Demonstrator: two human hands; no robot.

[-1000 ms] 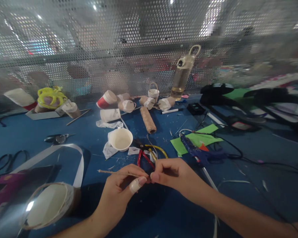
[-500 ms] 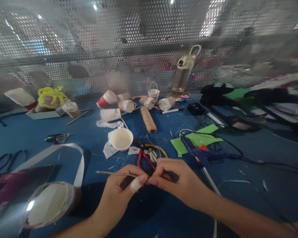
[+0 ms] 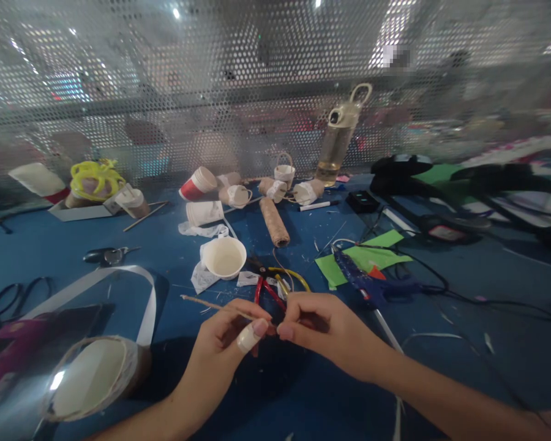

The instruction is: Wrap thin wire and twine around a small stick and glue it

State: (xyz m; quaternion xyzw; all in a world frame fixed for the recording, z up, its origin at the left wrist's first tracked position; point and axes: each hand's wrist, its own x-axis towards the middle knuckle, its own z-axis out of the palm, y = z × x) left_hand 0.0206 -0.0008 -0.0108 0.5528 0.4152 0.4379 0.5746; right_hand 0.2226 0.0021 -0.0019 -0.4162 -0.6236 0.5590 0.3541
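My left hand [image 3: 227, 349], with a pale bandage around its thumb, pinches a thin tan twine-like strand [image 3: 206, 303] that sticks out stiffly to the left. Fingertips of my right hand [image 3: 319, 327] are pressed together close to the left thumb; what lies between them is hidden. Just beyond both hands lie pliers with red handles [image 3: 258, 291] and a second tool with yellow handles [image 3: 298, 272]. Farther back rests a roll of brown twine [image 3: 274, 223], its loose strand running toward my hands. A white paper cup [image 3: 224, 258] stands left of the pliers.
A blue glue gun [image 3: 362, 278] lies on green paper [image 3: 386, 251] at the right, its cord trailing. At lower left is a large twine-rimmed cup [image 3: 131, 370]. Small wrapped cups [image 3: 307, 192] and a bottle [image 3: 340, 144] stand before a perforated metal panel [image 3: 211, 79].
The strand in my left hand has tilted, its outer end rising slightly. My fingertips have drawn a little apart; the things on the table stay put.
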